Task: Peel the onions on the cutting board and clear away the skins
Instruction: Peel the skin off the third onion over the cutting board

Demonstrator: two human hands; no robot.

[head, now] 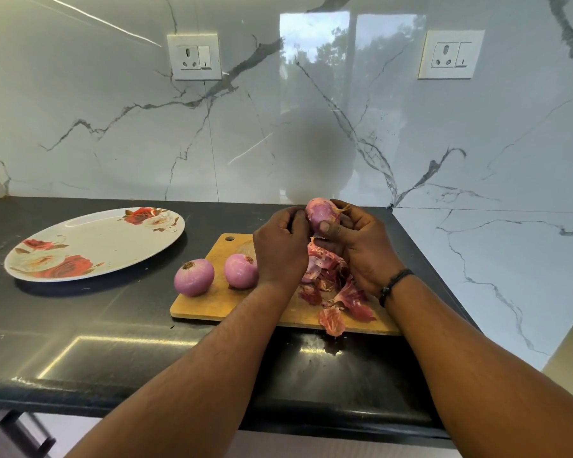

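A person stands at a dark worktop [80, 325], both bare hands raised just above the far side of a wooden cutting board [219, 302]. Between them is a red onion [320, 213], held in the air over the board. The right hand [361, 246] has its fingers curled behind the onion and its thumb pressed on the front, so its grip is closed on the bulb. The left hand [282, 249] touches the onion's left side with curled fingers; its fingertips are hidden behind the knuckles, so it probably pinches a strip of skin, though that cannot be confirmed.

The onion lies directly between the two hands, a little nearer the right palm. Its long axis tilts up and to the right, with a dry tuft pointing toward the right hand's fingers. A ragged piece of skin hangs below it.

Under the hands, a heap of loose red skins [338, 299] covers the right half of the board, one piece overhanging the near edge. Two peeled onions [194, 277] rest at the left, the outer one at the board's edge, the other [240, 271] just beside the left wrist. A floral plate [113, 239] sits well apart to the left.
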